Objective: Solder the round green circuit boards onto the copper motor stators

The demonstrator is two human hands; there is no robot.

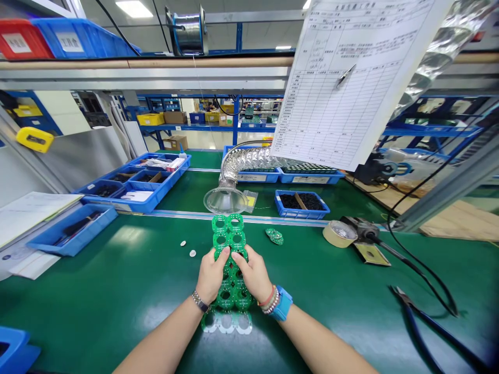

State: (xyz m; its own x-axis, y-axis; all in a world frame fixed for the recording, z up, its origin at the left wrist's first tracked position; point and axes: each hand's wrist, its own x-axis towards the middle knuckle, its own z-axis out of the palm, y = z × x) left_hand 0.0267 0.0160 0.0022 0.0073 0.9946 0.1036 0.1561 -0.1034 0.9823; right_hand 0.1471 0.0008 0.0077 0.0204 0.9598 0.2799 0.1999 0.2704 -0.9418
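Between my two hands is a green circuit board panel [228, 240], made of two columns of round boards with holes in their middles. My left hand [211, 272] grips its left edge, thumb on top. On the opposite edge my right hand [253, 271] is closed the same way, its thumb close to the left one. Under the near end of the panel, a pale piece with round cut-outs [226, 323] shows on the green bench. A few small round green boards [274, 236] lie in a pile to the right. Two small white discs [192, 253] lie to the left.
A clear fume hood [225, 200] on a foil duct stands just beyond the panel. Blue part trays [150, 203] are at left; a two-part blue bin [302, 212] is behind. Tape [338, 234], a soldering iron stand [364, 228] and pliers [419, 311] lie right. Paper sheets [335, 119] hang overhead.
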